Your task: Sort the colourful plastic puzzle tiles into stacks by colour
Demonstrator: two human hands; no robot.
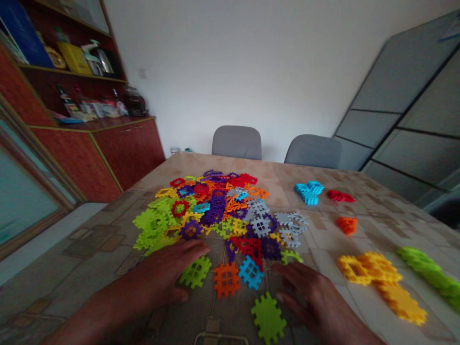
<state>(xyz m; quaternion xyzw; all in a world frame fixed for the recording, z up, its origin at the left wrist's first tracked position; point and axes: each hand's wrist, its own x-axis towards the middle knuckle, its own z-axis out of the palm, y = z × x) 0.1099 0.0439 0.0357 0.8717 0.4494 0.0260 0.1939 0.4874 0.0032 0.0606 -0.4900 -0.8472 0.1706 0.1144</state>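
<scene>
My left hand (pixel 170 268) rests low over the table with its fingers stretched out, beside a green window-pattern building tile (pixel 196 271). On the other side, my right hand (pixel 307 290) has its fingers apart, nearest a solid green tile (pixel 268 317) and another green tile (pixel 291 257). Between the hands lie an orange tile (pixel 226 279) and a blue tile (pixel 250 272), both flat with notched edges. Just beyond them sit red tiles (pixel 248 247) and a purple tile (pixel 270 247). Neither hand appears to hold anything.
A mixed heap of notched tiles (pixel 215 206) spreads past my hands. To the right are separate groups: blue (pixel 309 191), red (pixel 340 195), orange (pixel 347 225), yellow (pixel 384 282) and green (pixel 431 275). Two grey chairs (pixel 237 142) stand at the table's far edge.
</scene>
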